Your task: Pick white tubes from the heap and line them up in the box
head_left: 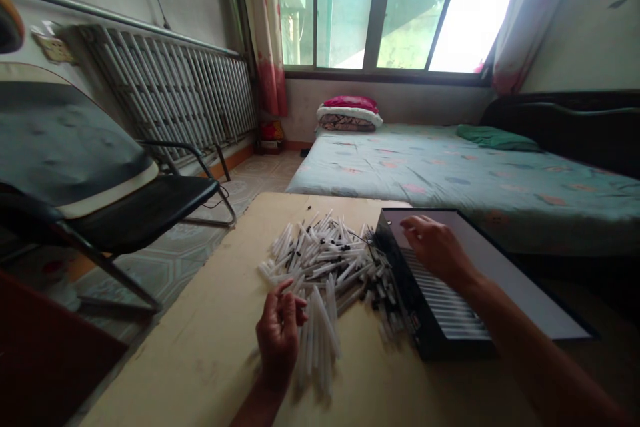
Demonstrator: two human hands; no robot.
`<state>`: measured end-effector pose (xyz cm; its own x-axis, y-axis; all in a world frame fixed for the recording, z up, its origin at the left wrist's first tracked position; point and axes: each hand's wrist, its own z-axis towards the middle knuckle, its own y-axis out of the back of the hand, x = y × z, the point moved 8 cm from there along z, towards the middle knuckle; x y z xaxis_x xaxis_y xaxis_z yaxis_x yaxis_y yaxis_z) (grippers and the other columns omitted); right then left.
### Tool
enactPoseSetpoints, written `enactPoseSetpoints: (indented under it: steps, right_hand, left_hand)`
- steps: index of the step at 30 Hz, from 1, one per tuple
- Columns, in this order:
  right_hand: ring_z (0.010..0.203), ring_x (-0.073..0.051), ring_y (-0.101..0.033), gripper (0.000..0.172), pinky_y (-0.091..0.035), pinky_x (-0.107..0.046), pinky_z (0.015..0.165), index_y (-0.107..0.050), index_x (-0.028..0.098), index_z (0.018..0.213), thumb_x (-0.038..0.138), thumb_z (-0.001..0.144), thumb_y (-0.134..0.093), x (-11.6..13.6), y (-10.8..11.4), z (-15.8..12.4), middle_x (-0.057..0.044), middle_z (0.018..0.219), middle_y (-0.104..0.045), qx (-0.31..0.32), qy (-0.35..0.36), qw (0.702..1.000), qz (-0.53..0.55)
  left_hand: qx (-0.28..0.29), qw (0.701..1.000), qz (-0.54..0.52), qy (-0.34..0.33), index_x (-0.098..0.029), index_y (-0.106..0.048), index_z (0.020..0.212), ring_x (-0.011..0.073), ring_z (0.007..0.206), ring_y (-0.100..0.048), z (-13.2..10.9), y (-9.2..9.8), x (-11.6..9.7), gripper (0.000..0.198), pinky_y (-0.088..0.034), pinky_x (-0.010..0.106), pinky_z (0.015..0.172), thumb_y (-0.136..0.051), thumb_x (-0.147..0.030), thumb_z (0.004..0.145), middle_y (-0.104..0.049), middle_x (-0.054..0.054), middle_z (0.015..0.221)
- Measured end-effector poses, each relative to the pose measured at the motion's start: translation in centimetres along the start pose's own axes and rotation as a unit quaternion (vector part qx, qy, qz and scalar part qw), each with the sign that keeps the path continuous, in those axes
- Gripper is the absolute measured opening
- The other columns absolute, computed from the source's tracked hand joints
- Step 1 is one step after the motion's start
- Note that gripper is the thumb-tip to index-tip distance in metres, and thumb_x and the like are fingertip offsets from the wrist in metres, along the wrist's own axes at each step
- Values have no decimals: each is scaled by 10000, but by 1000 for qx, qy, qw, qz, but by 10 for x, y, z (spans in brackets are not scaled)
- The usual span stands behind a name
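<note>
My left hand (280, 328) is at the near left of a loose pile of slim white tubes (325, 247), some with black ends. Its fingers are loosely curled, the index finger and thumb apart, and I see nothing in them. Right beside it several longer white tubes (319, 333) lie roughly side by side. Over the open black box (417, 320) is my right hand (430, 245), its fingers drawn together; whatever they hold, if anything, is hidden. A row of white tubes (445, 303) lies in the box, partly covered by my right forearm.
The pile and box share a pale tabletop (200, 353). Behind it is a bed (400, 160) with folded bedding (350, 113). A black folding chair (140, 207) stands on the left, near a metal rail frame (175, 87) against the wall.
</note>
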<state>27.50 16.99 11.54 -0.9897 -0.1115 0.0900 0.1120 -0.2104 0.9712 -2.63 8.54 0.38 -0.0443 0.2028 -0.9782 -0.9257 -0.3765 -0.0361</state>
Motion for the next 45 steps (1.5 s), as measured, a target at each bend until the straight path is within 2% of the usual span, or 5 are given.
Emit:
enactPoseSetpoints:
  steps: [6, 15, 23, 35, 45]
  right_hand:
    - [764, -161, -595, 162, -428, -251, 703, -600, 200, 914, 157, 839, -463, 82, -26, -60, -39, 887, -621, -63, 72, 968, 230]
    - [962, -205, -537, 363, -423, -268, 788, -604, 186, 957, -32, 754, -398, 97, -100, -53, -88, 1001, -582, -63, 44, 978, 193]
    - [868, -175, -553, 319, -440, -257, 749, -587, 196, 868, -18, 794, -363, 96, -101, -63, -52, 919, -550, -94, 53, 970, 219]
    - [863, -168, -581, 179, -488, -287, 756, -537, 216, 905, 64, 831, -479, 135, -49, -121, -43, 885, -561, -232, 93, 857, 450]
    - [931, -177, -557, 170, -479, -307, 801, -508, 206, 955, 81, 842, -478, 148, -60, -133, -59, 944, -547, -218, 119, 849, 466]
  left_hand:
    - [25, 1000, 6, -10, -204, -562, 1038, 129, 484, -568, -3, -5, 0, 279, -487, 242, 485, -519, -386, 831, -618, -19, 624]
    - [6, 1000, 11, -12, -197, -607, 983, 124, 448, -552, -5, -7, -4, 263, -469, 225, 453, -538, -386, 813, -609, -15, 593]
    - [51, 999, 11, -16, -202, -630, 951, 132, 449, -573, -3, -11, 0, 233, -476, 229, 448, -566, -361, 794, -628, -1, 599]
    - [257, 957, -86, 103, -143, -657, 961, 101, 388, -536, -18, -51, 12, 306, -403, 191, 340, -612, -378, 770, -637, 16, 586]
    - [239, 936, -185, 181, -143, -589, 697, 33, 317, -387, -12, -48, 25, 231, -298, 144, 326, -646, -360, 752, -515, -61, 425]
